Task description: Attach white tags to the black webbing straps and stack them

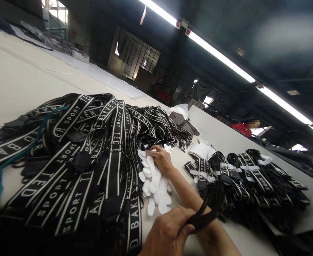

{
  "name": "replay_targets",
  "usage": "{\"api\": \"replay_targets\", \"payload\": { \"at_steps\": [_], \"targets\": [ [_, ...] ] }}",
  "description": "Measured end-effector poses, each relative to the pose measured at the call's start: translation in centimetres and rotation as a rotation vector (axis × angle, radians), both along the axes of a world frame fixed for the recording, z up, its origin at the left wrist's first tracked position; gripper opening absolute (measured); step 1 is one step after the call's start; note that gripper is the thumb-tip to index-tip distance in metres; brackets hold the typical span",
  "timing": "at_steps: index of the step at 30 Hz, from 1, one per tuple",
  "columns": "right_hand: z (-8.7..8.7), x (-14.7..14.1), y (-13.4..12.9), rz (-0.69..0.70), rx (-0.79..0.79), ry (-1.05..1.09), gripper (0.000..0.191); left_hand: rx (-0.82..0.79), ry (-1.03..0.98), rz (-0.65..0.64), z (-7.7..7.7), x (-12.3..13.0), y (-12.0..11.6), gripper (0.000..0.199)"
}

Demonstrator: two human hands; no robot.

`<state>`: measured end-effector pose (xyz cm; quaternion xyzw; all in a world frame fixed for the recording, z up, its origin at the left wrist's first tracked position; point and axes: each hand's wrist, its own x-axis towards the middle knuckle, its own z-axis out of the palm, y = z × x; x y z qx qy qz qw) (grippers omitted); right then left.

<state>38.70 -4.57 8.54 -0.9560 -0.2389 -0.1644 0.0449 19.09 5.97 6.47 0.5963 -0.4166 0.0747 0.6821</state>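
My left hand (169, 229) is closed around a coiled black strap (208, 209), whose loop sticks out to the right, in front of my right forearm. Farther forward, my right hand (160, 159) reaches to a heap of white tabs (155, 185) with rounded ends. Its fingers are pinched at the top of the heap, apparently on one tab. Left of the heap lies a large tangled pile of black straps (113, 138) with white lettering and black buckles, close beside my hands.
At the right, bundled straps (242, 174) with white tabs around them lie on the table. A teal cord (36, 138) crosses the left pile. White plastic (180, 110) lies farther back. A person in red (242, 128) is in the distance.
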Motion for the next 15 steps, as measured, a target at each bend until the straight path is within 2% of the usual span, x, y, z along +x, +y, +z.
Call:
{"api": "replay_targets", "payload": {
  "at_steps": [5, 11, 15],
  "targets": [
    [0.4, 0.0, 0.2, 0.072, -0.122, 0.035, 0.027, 0.015, -0.002, -0.018, 0.1, -0.4, 0.1, 0.030],
    [1.5, 2.4, 0.6, -0.034, -0.082, 0.208, 0.018, 0.059, 0.000, 0.005, 0.1, -0.8, -0.1, 0.029],
    [1.8, 2.4, 0.6, 0.061, -0.111, 0.170, 0.011, 0.060, -0.006, -0.009, 0.2, -0.8, 0.1, 0.028]
  ]
}}
